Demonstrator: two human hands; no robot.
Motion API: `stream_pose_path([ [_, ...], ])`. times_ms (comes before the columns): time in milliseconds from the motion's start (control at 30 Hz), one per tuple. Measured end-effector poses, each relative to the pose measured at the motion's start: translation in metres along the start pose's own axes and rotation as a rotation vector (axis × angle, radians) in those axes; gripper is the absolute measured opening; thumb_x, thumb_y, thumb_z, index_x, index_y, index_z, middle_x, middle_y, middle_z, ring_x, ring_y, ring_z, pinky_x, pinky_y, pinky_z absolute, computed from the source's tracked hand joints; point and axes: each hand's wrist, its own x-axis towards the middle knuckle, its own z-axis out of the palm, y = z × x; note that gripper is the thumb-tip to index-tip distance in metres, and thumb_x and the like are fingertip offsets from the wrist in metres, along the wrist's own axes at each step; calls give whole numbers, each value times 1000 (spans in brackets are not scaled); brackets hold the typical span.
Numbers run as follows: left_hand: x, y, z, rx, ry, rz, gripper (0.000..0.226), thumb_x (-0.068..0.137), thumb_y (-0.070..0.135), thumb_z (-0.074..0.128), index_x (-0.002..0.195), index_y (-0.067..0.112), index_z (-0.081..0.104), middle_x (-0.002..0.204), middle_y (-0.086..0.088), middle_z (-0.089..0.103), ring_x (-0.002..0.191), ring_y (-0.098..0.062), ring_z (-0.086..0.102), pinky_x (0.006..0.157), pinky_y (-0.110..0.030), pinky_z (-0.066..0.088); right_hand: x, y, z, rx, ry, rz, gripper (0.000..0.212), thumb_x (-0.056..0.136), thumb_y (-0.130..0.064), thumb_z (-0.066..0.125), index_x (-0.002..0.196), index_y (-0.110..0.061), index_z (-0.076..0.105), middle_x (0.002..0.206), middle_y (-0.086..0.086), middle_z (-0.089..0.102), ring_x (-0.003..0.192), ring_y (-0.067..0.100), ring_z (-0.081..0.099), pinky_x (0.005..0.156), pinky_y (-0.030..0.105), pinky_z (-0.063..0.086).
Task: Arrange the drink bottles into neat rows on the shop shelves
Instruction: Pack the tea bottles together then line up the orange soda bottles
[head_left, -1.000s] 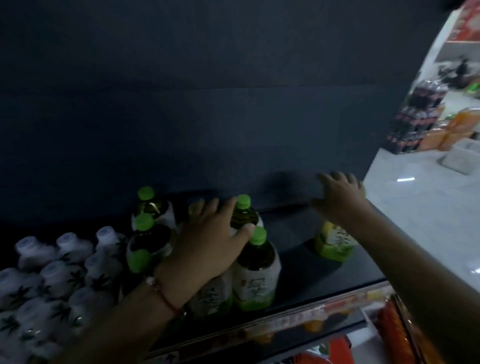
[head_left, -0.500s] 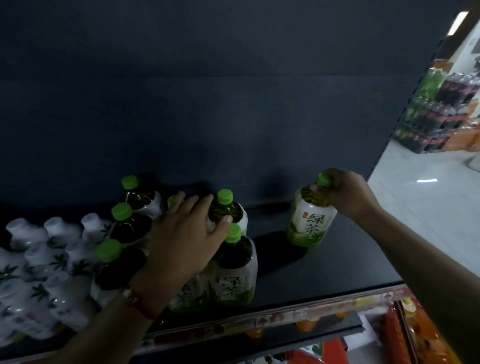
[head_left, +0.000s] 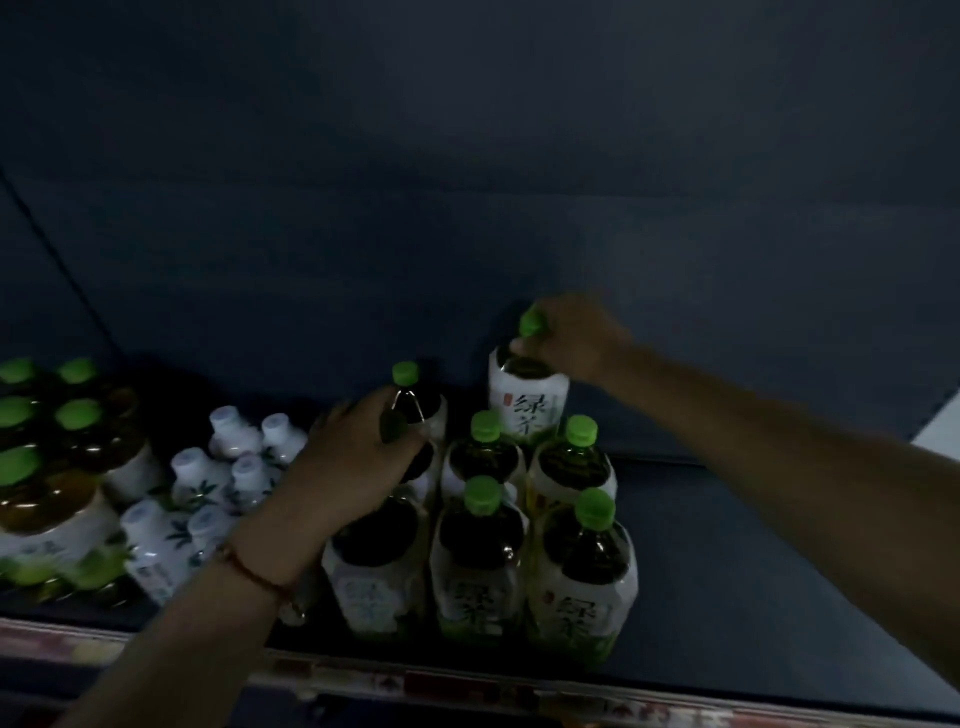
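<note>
Dim dark shelf (head_left: 753, 571), dark back panel (head_left: 467, 156), your right hand (head_left: 576, 338) gripping a green tea bottle (head_left: 527, 400) by its neck, your left hand (head_left: 353, 457) clasping another bottle (head_left: 415, 405).

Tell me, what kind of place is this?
Most likely a shop aisle: many identical green-capped tea bottles stand in rows on a dark metal shelf, whose front edge carries a price-label strip.
</note>
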Motion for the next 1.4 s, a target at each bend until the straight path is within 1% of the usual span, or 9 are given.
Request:
stream_pose_path([
  [200,51,-7,-11,-235,-108,-90,17,101,46,46,103,32,57,109,15,61,101,-7,55,86,-24,40,18,-23,57,-38,-166,21,28,83,-39,70,88,-14,61,88,1,60,84,21,60,69,25,40],
  [367,84,-14,0,-319,-121,-139,20,104,35,44,96,25,60,90,12,57,74,3,50,58,-13,38,19,-19,68,-51,-193,45,38,81,-37,74,97,-4,65,95,10,64,85,22,61,67,26,42],
  [633,93,-35,9,-432,-125,-88,28,98,43,51,113,28,69,114,1,69,101,-15,64,80,-23,48,4,-24,58,-28,-274,122,53,88,-51,61,122,-10,58,124,9,60,110,23,56,93,33,46],
  [767,71,-38,-4,-386,-150,66,26,103,44,43,127,38,53,126,19,53,121,-5,50,87,-20,37,-43,-49,35,-55,-321,70,80,88,-66,47,152,-22,28,157,0,30,141,20,32,114,32,27],
  [900,-6,-64,-6,-319,-113,342,58,93,60,53,146,53,29,140,42,34,131,20,30,101,-12,29,-122,-60,31,-186,-290,-149,74,82,-70,51,147,-41,29,152,-16,34,137,4,28,110,20,5],
  [1033,-47,-92,15,40,-118,537,88,80,66,63,150,52,11,148,24,24,134,16,15,102,-6,19,-157,-50,58,-320,-329,-122,92,73,-64,68,144,-51,12,140,-7,50,120,16,51,93,27,43],
  [1133,-40,-92,15,-5,-150,498,95,79,53,75,149,55,10,147,18,31,124,15,22,96,-7,25,-155,-51,62,-337,-230,-131,90,75,-54,73,143,-46,15,131,-3,57,112,19,57,82,29,43],
  [1267,-32,-92,14,4,-161,531,101,75,52,79,148,55,10,149,15,34,129,4,29,101,-25,35,-157,-51,66,-427,-172,-141,92,78,-58,67,148,-42,10,137,-1,54,125,23,48,100,29,29],
  [1400,-38,-89,17,13,-117,523,104,78,46,79,150,55,4,148,21,29,122,13,21,96,-20,32,-165,-41,58,-349,-143,-142,89,78,-72,51,152,-36,18,147,-1,45,135,21,40,116,35,24],
])
